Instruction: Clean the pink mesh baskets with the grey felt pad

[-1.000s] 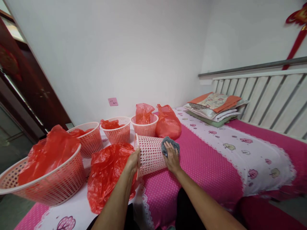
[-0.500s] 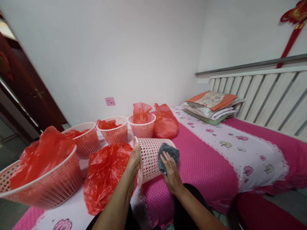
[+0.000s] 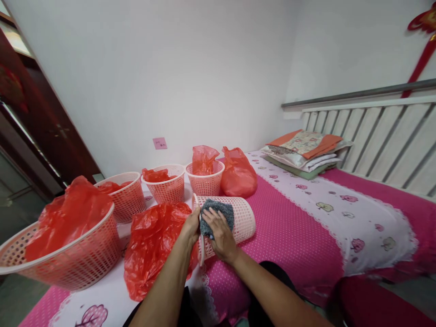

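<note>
A pale pink plastic mesh basket (image 3: 244, 218) lies on its side on the bedspread, its open rim turned to the left. My left hand (image 3: 192, 225) grips that rim, fingers partly hidden behind it. Under my right hand (image 3: 220, 234) is a fuzzy dark grey cloth (image 3: 225, 211), pressed against the basket's outer wall close to the rim. The fingers of this hand lie along the cloth and hold it there. Just left of the basket, a crumpled red plastic bag (image 3: 153, 245) rests on the bed, partly covered by my left forearm.
Several pink baskets with red bags stand leftward and behind, including a large one (image 3: 85, 259) and a small one (image 3: 206, 184). A filled red bag (image 3: 238, 175) sits near the wall. Folded bedding (image 3: 304, 150) is stacked on the bedspread (image 3: 289, 222) at right, beside a white headboard (image 3: 378, 141).
My right hand has slid the cloth leftward along the basket, from near its base to near its rim. My left hand keeps its grip on the rim. The view has shifted slightly.
</note>
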`<control>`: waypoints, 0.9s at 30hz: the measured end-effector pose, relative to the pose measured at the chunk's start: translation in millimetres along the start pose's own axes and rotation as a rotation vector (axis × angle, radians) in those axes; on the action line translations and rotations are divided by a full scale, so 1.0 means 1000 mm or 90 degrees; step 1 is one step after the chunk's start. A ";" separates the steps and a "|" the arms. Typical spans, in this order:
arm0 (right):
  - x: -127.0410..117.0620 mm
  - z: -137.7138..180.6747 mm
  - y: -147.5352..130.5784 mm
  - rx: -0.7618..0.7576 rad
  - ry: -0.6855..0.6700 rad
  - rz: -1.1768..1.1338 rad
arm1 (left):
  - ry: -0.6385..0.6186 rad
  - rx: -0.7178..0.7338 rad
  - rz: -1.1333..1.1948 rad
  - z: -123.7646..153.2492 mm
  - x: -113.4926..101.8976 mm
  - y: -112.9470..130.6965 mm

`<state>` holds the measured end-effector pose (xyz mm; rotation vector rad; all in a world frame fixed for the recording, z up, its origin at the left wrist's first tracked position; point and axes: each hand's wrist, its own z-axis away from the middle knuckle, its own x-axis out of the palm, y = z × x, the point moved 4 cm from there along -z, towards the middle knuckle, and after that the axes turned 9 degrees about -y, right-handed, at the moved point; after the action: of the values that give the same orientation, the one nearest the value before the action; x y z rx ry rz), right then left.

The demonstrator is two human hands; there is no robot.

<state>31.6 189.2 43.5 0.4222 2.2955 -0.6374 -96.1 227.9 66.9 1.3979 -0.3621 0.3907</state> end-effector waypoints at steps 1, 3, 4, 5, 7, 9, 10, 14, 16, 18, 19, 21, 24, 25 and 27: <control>-0.001 -0.003 0.004 0.004 0.002 0.002 | -0.003 0.002 0.000 -0.001 0.001 0.000; -0.003 -0.006 0.011 0.015 0.003 0.013 | -0.013 0.003 -0.004 -0.001 0.003 0.000; -0.004 -0.007 0.016 0.024 0.005 0.021 | -0.018 -0.001 -0.010 -0.001 0.004 0.000; -0.005 -0.007 0.021 0.037 0.009 0.029 | -0.021 -0.009 -0.019 0.000 0.005 0.000; -0.009 -0.006 0.032 0.073 0.018 0.037 | -0.024 -0.030 -0.044 0.002 0.005 -0.001; -0.012 -0.006 0.041 0.105 0.021 0.036 | -0.032 -0.048 -0.069 0.005 0.005 -0.003; -0.014 -0.006 0.045 0.113 0.019 0.034 | -0.039 -0.055 -0.078 0.006 0.005 -0.004; -0.014 -0.007 0.058 0.122 0.018 0.031 | -0.063 -0.061 -0.091 0.009 0.006 -0.005; -0.012 -0.002 0.071 0.147 0.037 0.036 | -0.064 -0.058 -0.091 0.009 0.005 -0.005; -0.012 0.008 0.091 0.190 0.075 0.044 | -0.058 -0.062 -0.090 0.007 0.003 -0.005; -0.013 0.014 0.103 0.212 0.098 0.047 | -0.053 -0.065 -0.090 0.005 0.001 -0.005; -0.016 0.030 0.126 0.256 0.144 0.051 | -0.046 -0.075 -0.089 0.003 0.000 -0.007; -0.020 0.054 0.156 0.315 0.211 0.044 | -0.042 -0.090 -0.086 0.001 0.000 -0.008; -0.021 0.061 0.162 0.330 0.232 0.037 | -0.041 -0.092 -0.084 0.001 0.000 -0.008; -0.018 0.073 0.169 0.347 0.263 0.021 | -0.039 -0.093 -0.077 0.001 0.001 -0.008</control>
<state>162.8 286.3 -44.0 0.9161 2.4610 -1.2640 -91.4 226.0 60.7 1.2836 -0.3476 0.2178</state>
